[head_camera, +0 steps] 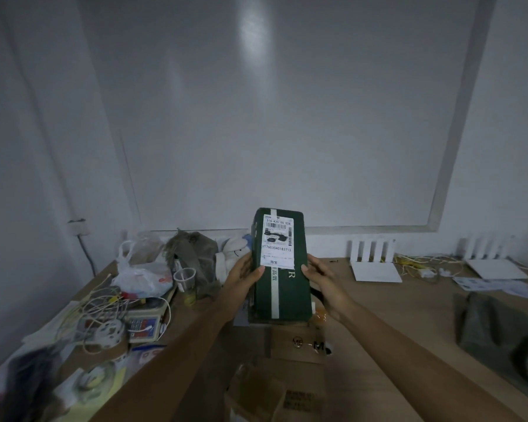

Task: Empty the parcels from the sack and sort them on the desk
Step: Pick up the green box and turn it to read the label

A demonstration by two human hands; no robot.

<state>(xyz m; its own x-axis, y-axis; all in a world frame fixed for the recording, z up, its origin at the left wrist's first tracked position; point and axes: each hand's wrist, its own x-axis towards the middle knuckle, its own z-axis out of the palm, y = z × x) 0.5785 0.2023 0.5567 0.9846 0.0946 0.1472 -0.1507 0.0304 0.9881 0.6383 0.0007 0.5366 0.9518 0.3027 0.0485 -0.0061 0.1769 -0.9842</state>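
A dark green parcel [279, 266] with a white shipping label is held upright above the wooden bench [415, 303], gripped on either side by the left hand [241, 277] and the right hand [323, 281], thumbs on its front face. Below the parcel lie brown cardboard boxes [299, 345]. To the left of the parcel sit a white plastic bag [141, 275], a clear cup [184, 277] and tangled cords over a small scale [141, 322]. To its right stand two white routers [374, 263], with a grey bag [482, 324] nearer the bench edge.
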